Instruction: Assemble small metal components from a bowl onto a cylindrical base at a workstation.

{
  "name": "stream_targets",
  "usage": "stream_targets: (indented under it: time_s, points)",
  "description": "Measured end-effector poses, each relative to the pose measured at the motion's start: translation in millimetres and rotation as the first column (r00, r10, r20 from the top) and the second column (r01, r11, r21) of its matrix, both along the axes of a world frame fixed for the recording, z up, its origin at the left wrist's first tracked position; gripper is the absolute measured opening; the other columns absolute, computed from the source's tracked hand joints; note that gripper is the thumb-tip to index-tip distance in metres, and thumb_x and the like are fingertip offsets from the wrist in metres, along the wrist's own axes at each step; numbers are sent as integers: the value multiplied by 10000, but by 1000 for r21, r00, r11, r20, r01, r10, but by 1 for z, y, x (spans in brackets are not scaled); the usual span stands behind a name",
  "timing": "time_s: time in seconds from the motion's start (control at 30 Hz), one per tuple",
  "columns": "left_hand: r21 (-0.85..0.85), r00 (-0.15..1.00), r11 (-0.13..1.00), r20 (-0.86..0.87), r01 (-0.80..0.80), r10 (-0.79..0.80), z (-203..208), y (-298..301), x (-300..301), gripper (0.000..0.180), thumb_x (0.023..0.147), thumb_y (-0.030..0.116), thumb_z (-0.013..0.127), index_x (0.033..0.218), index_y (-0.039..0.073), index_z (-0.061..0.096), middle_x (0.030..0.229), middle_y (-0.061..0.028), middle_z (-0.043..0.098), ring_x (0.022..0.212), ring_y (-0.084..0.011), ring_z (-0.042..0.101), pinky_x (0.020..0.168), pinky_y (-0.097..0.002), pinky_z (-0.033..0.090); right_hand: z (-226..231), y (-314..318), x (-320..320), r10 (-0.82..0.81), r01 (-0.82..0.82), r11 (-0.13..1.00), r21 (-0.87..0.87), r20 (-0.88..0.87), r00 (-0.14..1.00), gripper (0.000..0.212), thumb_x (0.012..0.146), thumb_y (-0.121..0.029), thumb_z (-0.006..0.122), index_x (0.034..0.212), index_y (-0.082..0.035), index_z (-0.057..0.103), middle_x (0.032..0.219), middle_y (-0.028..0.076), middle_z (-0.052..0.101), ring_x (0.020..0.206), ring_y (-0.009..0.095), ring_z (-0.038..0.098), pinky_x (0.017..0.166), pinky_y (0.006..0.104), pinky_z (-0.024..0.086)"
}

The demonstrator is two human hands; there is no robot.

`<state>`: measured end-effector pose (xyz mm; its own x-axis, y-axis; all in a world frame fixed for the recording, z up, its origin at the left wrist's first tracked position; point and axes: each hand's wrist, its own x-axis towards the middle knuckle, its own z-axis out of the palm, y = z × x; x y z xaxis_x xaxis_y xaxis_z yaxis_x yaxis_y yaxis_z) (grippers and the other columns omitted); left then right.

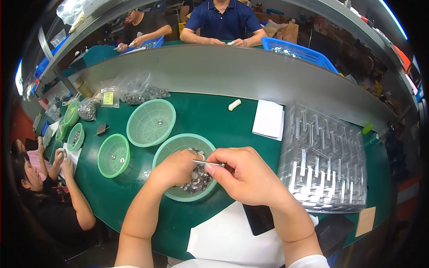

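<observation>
Over a pale green plastic basket [172, 146] in the middle of the table, both my hands meet. Many small shiny metal parts [196, 184] lie in this basket. Between thumb and forefinger, my right hand [246, 176] pinches a thin metal rod [203, 162], which points left toward my other hand. My left hand [175, 167] is closed, its knuckles up, over the basket's left part next to the rod's end. Its fingertips are hidden, so what they grip cannot be made out.
Two green baskets [102, 154] [129, 123] with few parts stand left. Bags of metal parts [145, 94] lie behind. At right are stacked clear trays [321, 161] and white paper [268, 119]. A black phone [259, 219] lies near my right forearm. Co-workers sit left and beyond the partition [201, 67].
</observation>
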<state>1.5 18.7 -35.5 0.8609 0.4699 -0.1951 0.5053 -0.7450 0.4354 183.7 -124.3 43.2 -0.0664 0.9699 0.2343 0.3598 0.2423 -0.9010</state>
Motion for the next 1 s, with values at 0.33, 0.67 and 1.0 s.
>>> stream_targets:
  time_s: [0.33,0.67,1.0]
  points:
    - [-141,905,989,412,-54,108,38,4,-10,247,743,-10,752,988,11,722,905,-180,706,826,-396,676,729,-467,539,-7,7,0,-50,50,998,29,6,999,151,979,-104,630,929,31,678,618,57,542,536,94,423,495,281,349]
    - [85,990,996,139,-24,12,-6,-7,0,198,753,-52,667,943,6,660,992,-185,690,953,-422,648,782,-455,528,-7,7,-3,-53,52,998,36,6,999,167,993,-113,629,920,30,675,599,25,512,534,77,404,487,270,323]
    - [-474,769,877,533,-75,354,22,3,1,155,904,53,738,1043,-14,754,845,-92,746,695,-132,662,608,-293,518,-8,9,-1,-79,79,996,46,-8,997,158,985,-101,628,916,31,679,601,40,540,526,84,425,485,274,335]
